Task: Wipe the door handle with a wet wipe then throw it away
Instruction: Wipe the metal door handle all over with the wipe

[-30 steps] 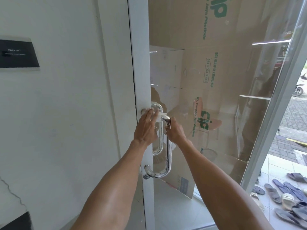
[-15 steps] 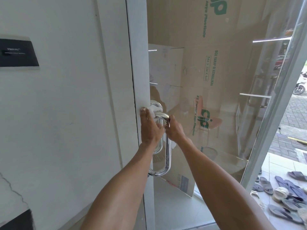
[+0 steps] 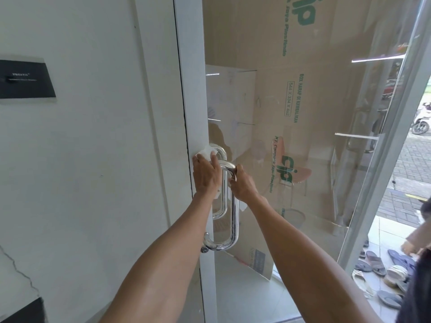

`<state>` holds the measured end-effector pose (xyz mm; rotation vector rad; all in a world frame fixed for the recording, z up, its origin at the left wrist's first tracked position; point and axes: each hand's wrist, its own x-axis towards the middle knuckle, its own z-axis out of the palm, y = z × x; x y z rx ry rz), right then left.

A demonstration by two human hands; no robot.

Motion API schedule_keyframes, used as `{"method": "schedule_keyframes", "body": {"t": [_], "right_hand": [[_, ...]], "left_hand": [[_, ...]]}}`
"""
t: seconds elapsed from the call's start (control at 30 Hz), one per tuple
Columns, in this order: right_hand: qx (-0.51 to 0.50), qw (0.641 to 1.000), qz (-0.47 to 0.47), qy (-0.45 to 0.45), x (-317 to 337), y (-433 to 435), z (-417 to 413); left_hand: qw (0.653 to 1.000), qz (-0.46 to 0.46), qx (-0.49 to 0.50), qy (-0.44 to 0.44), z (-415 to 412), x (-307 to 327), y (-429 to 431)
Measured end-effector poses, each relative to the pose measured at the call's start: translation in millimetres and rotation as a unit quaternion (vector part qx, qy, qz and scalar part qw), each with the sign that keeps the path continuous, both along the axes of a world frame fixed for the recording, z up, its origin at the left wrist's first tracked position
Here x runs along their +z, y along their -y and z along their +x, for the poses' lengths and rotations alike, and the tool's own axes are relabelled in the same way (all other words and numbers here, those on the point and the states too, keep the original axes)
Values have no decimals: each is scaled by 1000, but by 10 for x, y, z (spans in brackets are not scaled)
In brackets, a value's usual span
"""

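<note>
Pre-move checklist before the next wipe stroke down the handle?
1. Wipe in hand: ok, left hand presses it at the handle's top mount.
2. Handle steadied: ok, right hand grips the bar near its upper bend.
3. Path down the bar: not ok, the right hand sits on it and must shift first.
4. Lower bend and bottom mount reachable: ok, both bare and in view.
5. Wipe wet enough: cannot tell.
6. Bin for disposal: cannot tell, none in view; only sandals on the floor outside.
</note>
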<state>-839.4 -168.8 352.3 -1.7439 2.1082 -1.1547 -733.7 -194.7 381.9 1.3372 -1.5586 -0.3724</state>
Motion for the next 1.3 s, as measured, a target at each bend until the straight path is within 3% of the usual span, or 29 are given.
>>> {"method": "schedule_keyframes", "body": {"t": [0.13, 0.27, 0.4, 0.5, 0.6, 0.7, 0.77, 0.8, 0.83, 0.9, 0.93, 1.03, 1.13, 1.3], "right_hand": [[5, 1000, -2, -7, 7, -8, -7], [7, 1000, 2, -11, 9, -16, -16], [8, 1000, -2, -7, 10, -9, -22], [9, 1000, -4, -6, 2, -2, -21], [10, 1000, -6, -8, -12, 8, -25], [9, 1000, -8, -8, -25, 18, -36], [6, 1000, -11, -8, -29, 30, -36], [6, 1000, -12, -8, -30, 37, -31], [6, 1000, -12, -10, -30, 43, -24], [5, 1000, -13, -11, -31, 56, -15], [5, 1000, -13, -9, -36, 60, -10], [6, 1000, -14, -6, -52, 69, -24], [9, 1000, -16, -10, -47, 74, -48], [5, 1000, -14, -16, -42, 84, -46]], "left_hand": [[990, -76, 18, 115, 51, -118, 9], [955, -199, 59, 211, 169, -185, 4], [933, -288, 11, 216, 224, -174, 12], [946, -216, -35, 240, 250, -186, -5], [971, -130, -8, 200, 236, -224, 9], [997, -9, 13, 77, 171, -198, 10], [994, 75, -26, -72, 111, -156, -46], [972, 116, -71, -190, 81, -117, -82], [922, 154, -127, -331, 40, -73, -122], [773, 197, -202, -568, -36, 7, -186], [717, 199, -204, -636, -54, 43, -181], [624, 186, -177, -738, -19, 153, -67], [585, 207, -198, -759, 17, 202, 20], [604, 276, -262, -700, -73, 74, -41]]}}
